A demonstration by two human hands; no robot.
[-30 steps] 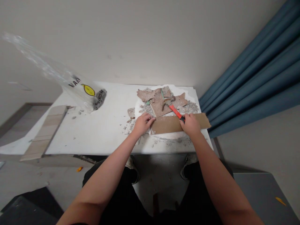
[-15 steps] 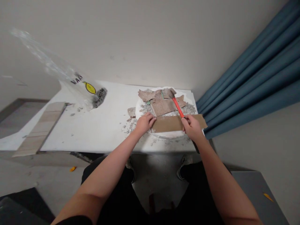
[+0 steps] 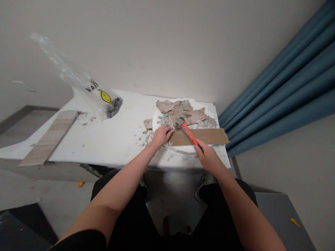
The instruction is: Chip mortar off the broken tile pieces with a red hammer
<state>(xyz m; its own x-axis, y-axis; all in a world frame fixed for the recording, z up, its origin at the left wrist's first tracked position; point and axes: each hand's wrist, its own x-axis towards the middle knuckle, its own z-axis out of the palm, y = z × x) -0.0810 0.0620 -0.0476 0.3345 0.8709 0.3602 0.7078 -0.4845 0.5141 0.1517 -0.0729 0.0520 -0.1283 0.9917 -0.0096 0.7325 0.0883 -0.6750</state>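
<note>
My right hand point(image 3: 209, 156) is wrapped around the red and black handle of a hammer point(image 3: 190, 133). The dusty hammer head is just beyond the fingertips of my left hand point(image 3: 162, 135), over the left part of a flat brown strip point(image 3: 201, 136). My left fingers are closed at the strip's left end; what they pinch, if anything, is hidden. Behind the strip lie broken, rough brownish sheets point(image 3: 195, 116) with a bit of green on them. Grey rubble point(image 3: 211, 122) surrounds them on a white, roundish sheet point(image 3: 183, 148).
A clear plastic bag point(image 3: 101, 94) with a yellow lemon print and grey debris stands on the white-covered table point(image 3: 128, 132). A wood-look plank point(image 3: 52, 137) lies at the left. Blue curtains point(image 3: 282, 83) hang right of the table, and a wall rises behind it.
The hammer has swung left and towards me, its head moving from the rear sheets to near my left fingertips. My left hand stays at the strip's end.
</note>
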